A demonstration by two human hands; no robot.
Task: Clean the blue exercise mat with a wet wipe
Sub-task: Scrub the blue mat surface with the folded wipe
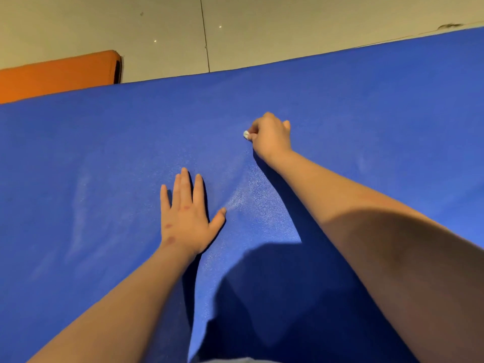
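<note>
My right grip (271,137) is curled tight, knuckles up, pinching a small balled wipe (246,134). Only a pale nub of it pokes out on the thumb side, pressed down on the mat (366,113). How much wipe is folded under my fingers I cannot tell.

My left grip (187,218) holds nothing. It lies flat on the mat with the fingers straight and spread and the thumb out to the right, and I judge that it props me and pins the cover.

The mat fills nearly all I see. Its long axis runs left to right across me, and its far edge slants upward to the right, with pale floor (262,35) beyond it. An orange pad (57,74) lies on that floor at far left, just past the edge.

The right grip is the farther one, reaching toward the far edge. The left sits nearer me and to the left. Between them the surface shows a light sheen (248,197), and faint pale streaks (78,218) mark the mat out to the left.

So the wipe is already on the mat, and blue stretches away from it on both sides. I reckon I am mid-wipe, and the next stroke belongs to the right arm, along the long axis. The left side looks harder to reach, because my propping arm lies in the way.
</note>
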